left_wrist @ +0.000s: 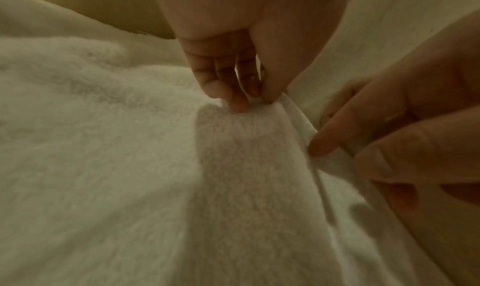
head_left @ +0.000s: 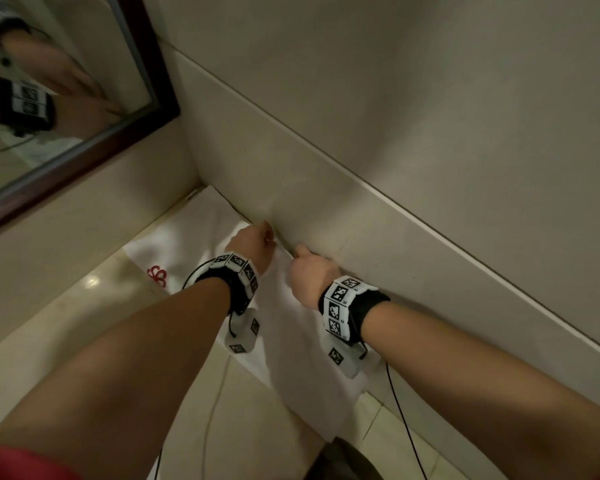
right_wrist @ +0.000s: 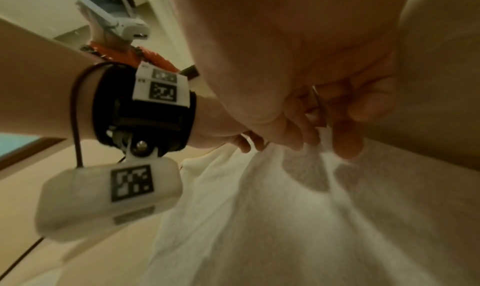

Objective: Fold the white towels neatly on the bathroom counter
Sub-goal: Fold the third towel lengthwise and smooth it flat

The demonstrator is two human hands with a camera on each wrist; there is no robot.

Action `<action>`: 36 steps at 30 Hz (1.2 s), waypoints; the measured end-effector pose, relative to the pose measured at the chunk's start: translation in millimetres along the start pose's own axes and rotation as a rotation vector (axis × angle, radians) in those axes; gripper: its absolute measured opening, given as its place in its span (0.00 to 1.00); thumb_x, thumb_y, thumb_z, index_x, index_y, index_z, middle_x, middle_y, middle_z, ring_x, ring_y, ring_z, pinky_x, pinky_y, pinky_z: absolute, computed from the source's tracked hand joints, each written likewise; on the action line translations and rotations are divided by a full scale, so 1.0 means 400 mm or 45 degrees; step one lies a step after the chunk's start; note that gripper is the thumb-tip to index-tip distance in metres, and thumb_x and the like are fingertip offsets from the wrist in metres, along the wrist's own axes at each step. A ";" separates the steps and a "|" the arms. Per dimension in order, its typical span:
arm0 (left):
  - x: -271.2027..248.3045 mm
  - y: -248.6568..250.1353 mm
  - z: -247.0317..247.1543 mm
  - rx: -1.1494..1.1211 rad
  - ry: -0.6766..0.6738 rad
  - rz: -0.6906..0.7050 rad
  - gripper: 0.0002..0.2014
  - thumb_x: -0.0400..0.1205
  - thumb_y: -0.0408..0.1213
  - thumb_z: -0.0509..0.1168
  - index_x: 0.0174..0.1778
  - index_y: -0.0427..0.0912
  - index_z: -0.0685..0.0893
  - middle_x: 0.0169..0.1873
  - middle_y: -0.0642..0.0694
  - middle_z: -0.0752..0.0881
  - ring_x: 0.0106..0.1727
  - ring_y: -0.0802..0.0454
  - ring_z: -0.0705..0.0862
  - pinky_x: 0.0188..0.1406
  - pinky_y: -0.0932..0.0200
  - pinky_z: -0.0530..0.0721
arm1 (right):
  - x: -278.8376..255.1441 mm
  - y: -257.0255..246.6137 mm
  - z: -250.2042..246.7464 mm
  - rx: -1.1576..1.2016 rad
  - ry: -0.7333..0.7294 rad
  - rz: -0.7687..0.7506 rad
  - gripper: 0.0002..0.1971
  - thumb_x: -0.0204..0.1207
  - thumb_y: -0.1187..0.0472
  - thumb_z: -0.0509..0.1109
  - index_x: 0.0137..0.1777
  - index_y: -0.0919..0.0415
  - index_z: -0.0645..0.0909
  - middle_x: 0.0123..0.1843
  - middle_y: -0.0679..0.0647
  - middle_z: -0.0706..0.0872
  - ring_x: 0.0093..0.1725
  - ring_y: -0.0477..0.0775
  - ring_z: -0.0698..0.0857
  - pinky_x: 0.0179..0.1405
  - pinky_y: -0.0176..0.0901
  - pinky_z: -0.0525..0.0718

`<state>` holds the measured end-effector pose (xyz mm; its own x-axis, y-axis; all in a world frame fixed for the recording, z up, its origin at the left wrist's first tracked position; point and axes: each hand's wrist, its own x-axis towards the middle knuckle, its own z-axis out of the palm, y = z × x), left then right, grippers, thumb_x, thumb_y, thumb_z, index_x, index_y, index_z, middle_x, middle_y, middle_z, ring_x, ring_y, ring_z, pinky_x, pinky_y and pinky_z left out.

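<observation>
A white towel (head_left: 288, 344) with a red logo (head_left: 157, 276) lies spread on the beige counter (head_left: 66, 327), running into the corner along the right-hand wall. Both hands sit close together at the towel's far edge by that wall. My left hand (head_left: 269, 237) pinches the fluffy edge between thumb and fingers (left_wrist: 239, 103). My right hand (head_left: 297, 252) pinches the towel's flat hem just beside it, seen in the left wrist view (left_wrist: 337, 158) and the right wrist view (right_wrist: 327, 148). The cloth (right_wrist: 285, 228) rises in a small peak under each pinch.
A dark wood-framed mirror (head_left: 84, 150) hangs on the left wall, and the tiled wall (head_left: 395, 168) stands right against the hands. Thin cables (head_left: 404, 427) trail from the wrist cameras over the counter. A dark object (head_left: 343, 459) sits at the counter's near edge.
</observation>
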<state>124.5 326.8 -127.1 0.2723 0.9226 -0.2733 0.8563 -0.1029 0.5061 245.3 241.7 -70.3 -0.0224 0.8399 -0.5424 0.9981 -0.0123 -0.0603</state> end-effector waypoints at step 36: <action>-0.079 -0.369 -0.130 0.170 -0.087 -0.717 0.41 0.81 0.65 0.55 0.85 0.54 0.45 0.85 0.48 0.40 0.85 0.41 0.39 0.82 0.35 0.48 | 0.032 -0.012 0.078 0.098 0.044 -0.244 0.28 0.79 0.61 0.58 0.80 0.52 0.62 0.83 0.56 0.59 0.80 0.64 0.60 0.77 0.56 0.66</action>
<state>-33.6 332.1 -150.5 -0.2170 0.8232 -0.5247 0.9240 0.3465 0.1616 238.5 235.6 -103.0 -0.2080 0.8491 -0.4856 0.9684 0.1090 -0.2241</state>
